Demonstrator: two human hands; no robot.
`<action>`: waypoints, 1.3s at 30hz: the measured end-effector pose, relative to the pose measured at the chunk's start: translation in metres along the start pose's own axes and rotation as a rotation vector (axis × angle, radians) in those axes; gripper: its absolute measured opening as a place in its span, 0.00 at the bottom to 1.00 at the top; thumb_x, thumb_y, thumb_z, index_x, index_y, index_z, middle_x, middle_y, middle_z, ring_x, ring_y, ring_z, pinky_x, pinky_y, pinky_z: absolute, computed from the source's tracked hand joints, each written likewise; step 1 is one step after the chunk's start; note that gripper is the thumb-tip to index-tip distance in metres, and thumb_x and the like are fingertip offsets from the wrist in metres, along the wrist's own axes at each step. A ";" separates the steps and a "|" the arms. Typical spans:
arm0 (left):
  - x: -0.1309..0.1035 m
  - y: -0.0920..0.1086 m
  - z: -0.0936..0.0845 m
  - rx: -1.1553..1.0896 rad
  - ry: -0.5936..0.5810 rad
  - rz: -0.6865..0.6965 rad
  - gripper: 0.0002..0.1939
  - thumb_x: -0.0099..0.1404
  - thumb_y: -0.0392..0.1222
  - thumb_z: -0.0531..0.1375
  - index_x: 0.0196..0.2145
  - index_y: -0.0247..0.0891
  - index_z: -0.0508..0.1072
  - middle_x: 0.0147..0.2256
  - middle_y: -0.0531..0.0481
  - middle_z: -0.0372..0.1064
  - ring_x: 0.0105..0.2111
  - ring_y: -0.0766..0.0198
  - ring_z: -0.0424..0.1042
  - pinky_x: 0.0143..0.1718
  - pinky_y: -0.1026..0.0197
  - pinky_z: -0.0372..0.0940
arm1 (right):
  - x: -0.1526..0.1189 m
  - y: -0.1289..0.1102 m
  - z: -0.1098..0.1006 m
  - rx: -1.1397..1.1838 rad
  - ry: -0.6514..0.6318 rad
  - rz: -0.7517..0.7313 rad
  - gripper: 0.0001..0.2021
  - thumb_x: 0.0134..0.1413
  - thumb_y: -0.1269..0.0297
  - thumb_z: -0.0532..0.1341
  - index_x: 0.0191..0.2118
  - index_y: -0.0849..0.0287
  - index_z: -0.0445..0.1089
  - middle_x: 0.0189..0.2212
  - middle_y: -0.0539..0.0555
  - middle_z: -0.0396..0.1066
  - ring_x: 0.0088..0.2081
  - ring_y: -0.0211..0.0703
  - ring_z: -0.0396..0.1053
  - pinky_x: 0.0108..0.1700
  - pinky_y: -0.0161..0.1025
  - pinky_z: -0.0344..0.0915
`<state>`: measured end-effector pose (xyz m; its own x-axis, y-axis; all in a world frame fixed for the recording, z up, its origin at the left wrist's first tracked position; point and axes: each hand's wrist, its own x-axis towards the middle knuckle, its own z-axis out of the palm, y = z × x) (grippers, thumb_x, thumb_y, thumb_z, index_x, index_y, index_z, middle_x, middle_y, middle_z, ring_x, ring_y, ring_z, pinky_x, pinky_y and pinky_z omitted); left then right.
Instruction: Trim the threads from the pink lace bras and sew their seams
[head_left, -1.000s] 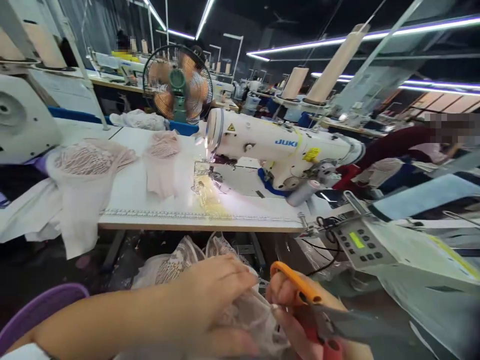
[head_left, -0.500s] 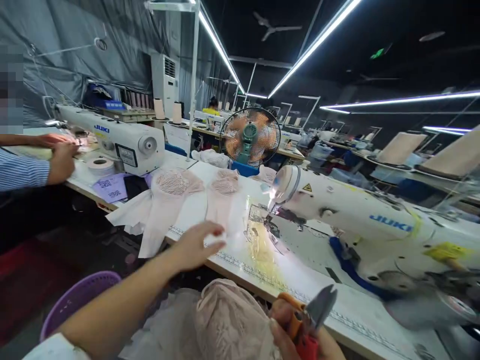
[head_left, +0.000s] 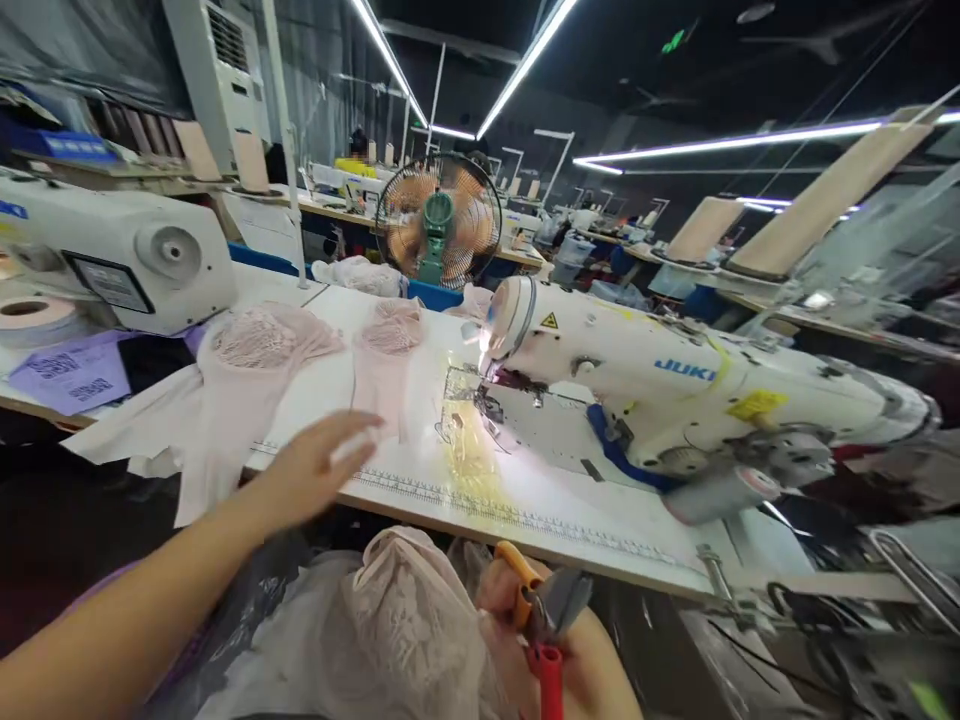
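My left hand (head_left: 319, 465) is over the front edge of the white table, fingers apart and holding nothing, just short of a pale pink lace piece (head_left: 390, 335). A larger pink lace piece (head_left: 255, 345) lies to its left, its fabric hanging over the edge. Low in the view, my right hand (head_left: 517, 620) is closed on scissors (head_left: 559, 605) with orange and red handles. Beside that hand, a bunched beige lace garment (head_left: 420, 610) lies below the table edge; whether the fingers also grip it is unclear.
A JUKI sewing machine (head_left: 637, 365) with its lamp lit stands on the right of the table (head_left: 540, 510). Another machine (head_left: 150, 255) is at the left, near a purple paper (head_left: 71, 375). Behind the table is a fan (head_left: 439, 220). A ruler strip runs along the front edge.
The view has turned to the right, and the co-worker's hands at the left are out of frame. My left hand stays open; my right hand still holds the scissors.
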<state>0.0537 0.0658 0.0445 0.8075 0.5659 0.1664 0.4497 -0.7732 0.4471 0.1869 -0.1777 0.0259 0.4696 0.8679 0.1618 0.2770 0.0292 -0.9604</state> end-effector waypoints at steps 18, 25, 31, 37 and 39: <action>-0.020 0.109 0.078 -0.935 -0.474 -0.008 0.13 0.57 0.48 0.55 0.21 0.37 0.62 0.20 0.57 0.54 0.22 0.69 0.54 0.22 0.66 0.51 | 0.016 0.016 -0.021 0.260 0.151 0.099 0.15 0.44 0.59 0.68 0.29 0.56 0.60 0.27 0.48 0.63 0.27 0.35 0.60 0.30 0.35 0.60; -0.011 0.102 0.076 -0.970 -0.453 -0.036 0.12 0.54 0.46 0.56 0.20 0.37 0.64 0.19 0.56 0.55 0.21 0.69 0.54 0.22 0.66 0.50 | 0.005 0.025 -0.059 -0.184 -0.265 0.080 0.26 0.47 0.36 0.56 0.34 0.58 0.62 0.26 0.49 0.59 0.27 0.37 0.55 0.28 0.35 0.56; -0.005 0.102 0.075 -0.927 -0.573 -0.070 0.11 0.54 0.46 0.56 0.21 0.36 0.67 0.20 0.56 0.56 0.22 0.69 0.55 0.23 0.65 0.51 | -0.003 0.043 -0.056 0.051 -0.087 0.136 0.22 0.47 0.43 0.63 0.38 0.57 0.65 0.31 0.51 0.64 0.30 0.39 0.61 0.32 0.38 0.61; -0.004 0.107 0.077 -0.903 -0.588 -0.025 0.12 0.55 0.45 0.56 0.19 0.37 0.63 0.20 0.57 0.54 0.21 0.69 0.55 0.23 0.65 0.51 | 0.015 0.040 -0.035 0.370 0.017 0.061 0.09 0.48 0.63 0.67 0.35 0.53 0.66 0.30 0.48 0.66 0.30 0.37 0.63 0.34 0.37 0.62; -0.007 0.107 0.077 -0.820 -0.556 0.019 0.11 0.56 0.45 0.55 0.21 0.37 0.65 0.21 0.56 0.56 0.22 0.68 0.57 0.23 0.65 0.53 | 0.019 0.035 -0.033 0.349 0.021 0.088 0.09 0.48 0.65 0.67 0.34 0.54 0.66 0.28 0.47 0.65 0.28 0.36 0.61 0.31 0.36 0.60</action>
<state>0.1256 -0.0429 0.0233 0.9704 0.1788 -0.1623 0.2008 -0.2242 0.9536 0.2338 -0.1765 0.0028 0.4967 0.8645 0.0762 -0.0666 0.1255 -0.9899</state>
